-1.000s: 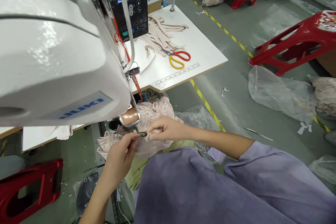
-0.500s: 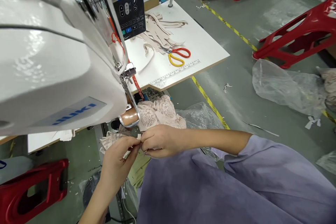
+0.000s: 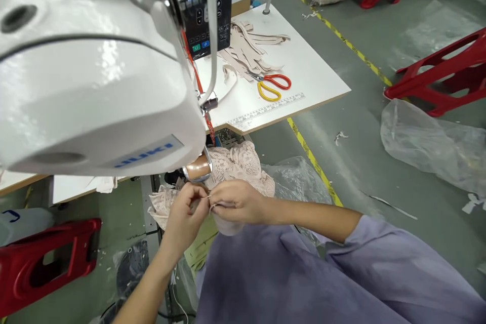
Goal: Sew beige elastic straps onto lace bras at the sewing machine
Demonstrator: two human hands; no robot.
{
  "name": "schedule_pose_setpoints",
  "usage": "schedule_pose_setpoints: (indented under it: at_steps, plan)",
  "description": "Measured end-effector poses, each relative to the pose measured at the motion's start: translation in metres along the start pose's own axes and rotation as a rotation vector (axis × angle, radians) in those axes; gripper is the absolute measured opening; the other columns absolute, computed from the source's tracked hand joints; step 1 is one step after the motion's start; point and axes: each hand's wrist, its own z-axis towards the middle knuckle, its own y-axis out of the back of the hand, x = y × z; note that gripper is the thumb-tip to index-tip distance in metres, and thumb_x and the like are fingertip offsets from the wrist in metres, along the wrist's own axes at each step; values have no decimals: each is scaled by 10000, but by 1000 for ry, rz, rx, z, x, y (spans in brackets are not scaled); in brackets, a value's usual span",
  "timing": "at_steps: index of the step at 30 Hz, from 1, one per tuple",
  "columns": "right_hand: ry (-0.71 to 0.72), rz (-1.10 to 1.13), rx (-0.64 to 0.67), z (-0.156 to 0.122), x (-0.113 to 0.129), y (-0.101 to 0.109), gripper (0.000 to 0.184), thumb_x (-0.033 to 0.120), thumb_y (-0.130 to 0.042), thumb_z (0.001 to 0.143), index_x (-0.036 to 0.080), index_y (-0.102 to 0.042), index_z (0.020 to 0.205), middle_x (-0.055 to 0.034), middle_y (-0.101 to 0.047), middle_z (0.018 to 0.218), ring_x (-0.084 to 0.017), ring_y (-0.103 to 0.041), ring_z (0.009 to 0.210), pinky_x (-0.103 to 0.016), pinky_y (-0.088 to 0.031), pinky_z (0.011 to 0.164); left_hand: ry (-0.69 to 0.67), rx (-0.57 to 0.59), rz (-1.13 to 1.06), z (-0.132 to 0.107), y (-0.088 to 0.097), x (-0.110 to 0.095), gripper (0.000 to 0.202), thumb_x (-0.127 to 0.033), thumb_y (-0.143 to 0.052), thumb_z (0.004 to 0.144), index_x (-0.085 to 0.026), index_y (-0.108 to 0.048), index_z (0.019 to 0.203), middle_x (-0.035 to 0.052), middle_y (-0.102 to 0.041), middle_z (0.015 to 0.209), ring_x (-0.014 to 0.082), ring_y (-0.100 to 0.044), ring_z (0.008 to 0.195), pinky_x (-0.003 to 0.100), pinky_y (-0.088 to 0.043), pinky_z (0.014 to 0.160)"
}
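A pale pink lace garment (image 3: 239, 162) hangs below the head of a white sewing machine (image 3: 94, 86), just under its copper-coloured roller (image 3: 198, 168). My left hand (image 3: 186, 215) pinches the lace's edge from the left, fingers closed. My right hand (image 3: 235, 201) pinches the same edge from the right, and the fingertips of both hands almost touch. A thin pale strip shows between them. My purple sleeve (image 3: 341, 273) fills the lower right.
On the white table (image 3: 311, 81) lie red-and-yellow scissors (image 3: 271, 86), a pile of beige fabric strips (image 3: 246, 48) and a printed ruler along the edge. The machine's control panel (image 3: 207, 5) stands behind. Red plastic stools (image 3: 49, 258) and plastic bags (image 3: 429, 142) sit on the floor.
The view has shifted so the machine head covers more of the frame. Both hands have moved slightly up towards the roller, still pinching the lace together.
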Motion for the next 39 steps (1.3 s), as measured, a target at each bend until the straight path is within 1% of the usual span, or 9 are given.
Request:
schedule_pose_setpoints:
  at_steps: [2, 4, 10, 14, 20, 25, 27, 30, 39]
  plan:
    - [-3, 72, -46, 2, 6, 2, 161, 189, -520, 910, 159, -675, 875, -44, -684, 822, -116, -615, 756, -217, -493, 711, -11, -108, -251, -4, -10, 5, 81, -267, -536, 931, -209, -554, 877, 32, -638, 925, 158, -628, 839, 268, -502, 723]
    - [8, 73, -66, 3, 12, 5, 163, 186, -514, 903, 168, -670, 859, -38, -675, 789, -117, -600, 730, -215, -487, 690, -75, -227, -306, -8, -17, 8, 80, -271, -546, 942, -215, -603, 933, 35, -664, 960, 158, -650, 888, 270, -515, 777]
    - [-43, 26, 10, 6, 22, 14, 205, 185, -488, 910, 170, -643, 777, -4, -598, 681, -104, -526, 636, -206, -429, 616, -237, -325, 130, -14, -13, 10, 93, -207, -589, 931, -217, -676, 900, 6, -674, 813, 124, -628, 753, 214, -467, 669]
    - [-80, 60, 20, 6, 22, 14, 180, 171, -518, 896, 166, -683, 823, -10, -648, 725, -104, -570, 664, -205, -448, 640, -332, -385, 251, -11, -12, 14, 143, -166, -579, 927, -196, -621, 793, -14, -607, 700, 106, -570, 645, 209, -429, 609]
    - [-178, 153, -50, 8, 16, 16, 143, 199, -589, 891, 168, -720, 938, -46, -742, 927, -127, -676, 841, -216, -505, 774, -371, -349, 221, -8, -13, 17, 143, -140, -548, 946, -210, -669, 978, 28, -699, 896, 136, -649, 831, 235, -491, 743]
    - [-222, -45, -19, 17, 14, 39, 192, 253, -518, 968, 191, -699, 949, -4, -719, 829, -112, -628, 760, -220, -441, 732, -421, -417, 393, -11, -5, 11, 111, -139, -603, 914, -209, -676, 960, 16, -694, 805, 125, -640, 715, 219, -485, 651]
    - [-217, -145, 21, 22, 15, 47, 211, 256, -504, 971, 183, -699, 937, -14, -706, 802, -124, -617, 745, -233, -421, 712, -533, -397, 446, -13, -3, 7, 176, -113, -641, 883, -214, -680, 1021, 28, -724, 857, 135, -667, 746, 230, -507, 691]
    - [-213, -96, 117, 28, 18, 55, 189, 225, -527, 938, 175, -708, 953, -24, -716, 830, -137, -631, 765, -237, -420, 711, -630, -372, 478, -14, 0, 2, 254, -81, -682, 846, -215, -681, 1062, 35, -746, 919, 137, -694, 781, 228, -520, 731]
    - [-354, 160, 304, 33, 25, 69, 181, 181, -548, 888, 165, -723, 930, -3, -715, 829, -124, -623, 746, -225, -410, 686, -595, -325, 443, -7, 1, -8, 182, -92, -668, 870, -206, -674, 1011, 17, -748, 871, 111, -689, 722, 190, -489, 637]
